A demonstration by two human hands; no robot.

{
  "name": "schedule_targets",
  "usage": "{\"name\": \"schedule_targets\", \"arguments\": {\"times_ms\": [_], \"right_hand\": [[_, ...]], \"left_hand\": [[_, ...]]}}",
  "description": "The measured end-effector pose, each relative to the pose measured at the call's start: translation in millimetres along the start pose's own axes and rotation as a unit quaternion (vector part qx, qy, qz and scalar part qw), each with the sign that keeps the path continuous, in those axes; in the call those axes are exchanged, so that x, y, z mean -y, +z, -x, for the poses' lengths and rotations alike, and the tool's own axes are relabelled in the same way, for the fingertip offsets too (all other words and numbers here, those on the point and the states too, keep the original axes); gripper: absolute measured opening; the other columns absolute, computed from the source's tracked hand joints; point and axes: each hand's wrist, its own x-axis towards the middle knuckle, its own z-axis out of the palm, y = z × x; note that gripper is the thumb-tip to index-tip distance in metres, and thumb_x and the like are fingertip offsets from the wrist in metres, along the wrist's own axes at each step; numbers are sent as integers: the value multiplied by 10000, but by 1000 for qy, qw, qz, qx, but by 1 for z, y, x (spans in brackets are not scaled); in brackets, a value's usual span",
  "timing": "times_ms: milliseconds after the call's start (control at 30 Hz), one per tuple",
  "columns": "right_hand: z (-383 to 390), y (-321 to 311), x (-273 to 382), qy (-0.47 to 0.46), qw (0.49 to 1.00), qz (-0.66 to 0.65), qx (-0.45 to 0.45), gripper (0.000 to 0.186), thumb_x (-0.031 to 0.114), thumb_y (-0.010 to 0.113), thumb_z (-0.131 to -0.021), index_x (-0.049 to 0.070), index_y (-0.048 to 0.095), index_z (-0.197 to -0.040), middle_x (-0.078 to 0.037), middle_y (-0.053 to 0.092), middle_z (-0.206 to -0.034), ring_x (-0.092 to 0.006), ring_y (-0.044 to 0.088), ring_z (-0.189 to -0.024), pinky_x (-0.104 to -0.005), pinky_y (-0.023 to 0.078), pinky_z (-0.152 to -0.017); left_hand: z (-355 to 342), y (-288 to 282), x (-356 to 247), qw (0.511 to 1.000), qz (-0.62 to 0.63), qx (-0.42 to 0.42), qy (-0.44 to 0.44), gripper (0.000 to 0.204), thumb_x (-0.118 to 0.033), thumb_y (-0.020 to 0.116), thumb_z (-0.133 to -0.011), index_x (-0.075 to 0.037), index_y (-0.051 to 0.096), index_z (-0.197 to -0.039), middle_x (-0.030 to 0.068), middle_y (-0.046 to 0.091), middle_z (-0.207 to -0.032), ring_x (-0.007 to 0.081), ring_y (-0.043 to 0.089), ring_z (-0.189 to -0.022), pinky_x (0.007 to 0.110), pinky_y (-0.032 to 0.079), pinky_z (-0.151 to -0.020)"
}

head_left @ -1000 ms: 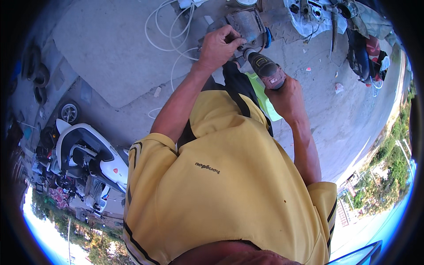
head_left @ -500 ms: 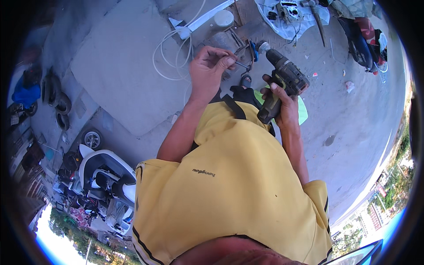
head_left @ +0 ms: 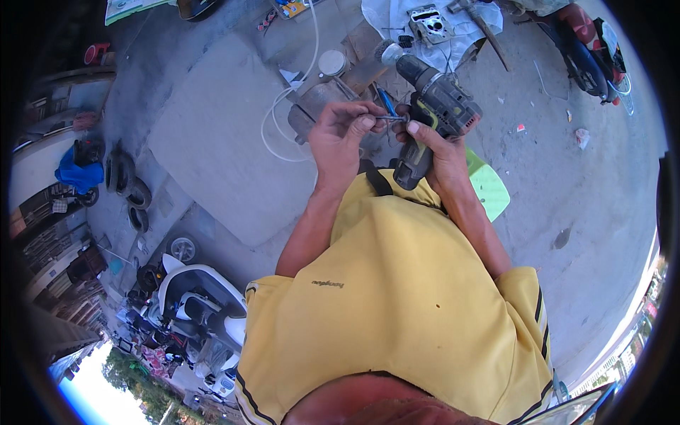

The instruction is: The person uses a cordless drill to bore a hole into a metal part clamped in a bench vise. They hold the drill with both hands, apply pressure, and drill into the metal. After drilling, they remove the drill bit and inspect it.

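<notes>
Thin and dark, a metal engine valve (head_left: 392,118) lies level between my hands. My left hand (head_left: 338,138) pinches its stem between thumb and fingers. My right hand (head_left: 446,159) carries a cordless drill (head_left: 446,99) by its grip, while that hand's thumb and forefinger meet the other end of the valve. A round wire brush (head_left: 387,52) sits in the drill's chuck, pointing away and to the left, apart from the valve. Just beyond the valve stands a blue-handled tool (head_left: 385,101), partly hidden by my hands.
A metal block (head_left: 322,103) and a white round tub (head_left: 332,62) stand ahead, with a pale hose (head_left: 265,127) beside them. An engine cylinder head (head_left: 431,27) and a hammer (head_left: 485,28) lie on plastic sheeting. A green stool (head_left: 490,190) is at my right; tyres (head_left: 124,177) lie left.
My hands have come together: the right thumb and forefinger now touch the valve's end. The drill has shifted slightly away and left, and the view has turned somewhat.
</notes>
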Motion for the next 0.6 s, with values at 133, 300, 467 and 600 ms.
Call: {"name": "schedule_targets", "arguments": {"times_ms": [133,300,467,600], "right_hand": [[-5,-27,20,-18,1000,-8,18,406,-36,765,-895,-25,645,-1283,-166,754,-1177,-249,761,-942,-369,627,-801],[-8,-45,42,-42,998,-27,38,436,-47,752,-892,-26,627,-1309,-178,752,-1182,-252,759,-945,-375,627,-814],[-9,-59,52,-55,997,-28,39,439,-56,746,-894,-27,623,-1314,-180,748,-1188,-261,759,-966,-384,631,-834],[-8,-67,57,-75,995,-31,54,449,-63,745,-894,-24,623,-1324,-180,745,-1198,-271,761,-983,-391,631,-845]], "left_hand": [[3,34,7,1000,-8,6,23,153,15,739,-978,16,635,-1090,195,746,-1119,235,755,-963,363,650,-852],[3,61,17,997,-26,18,70,150,22,735,-979,21,655,-1106,189,746,-1138,236,753,-981,371,653,-883],[8,78,20,991,-55,35,116,133,44,717,-982,25,682,-1109,183,737,-1166,233,740,-1023,370,648,-905],[14,90,19,982,-94,57,156,132,52,708,-986,34,684,-1114,180,728,-1174,224,730,-1045,364,639,-918]]}}
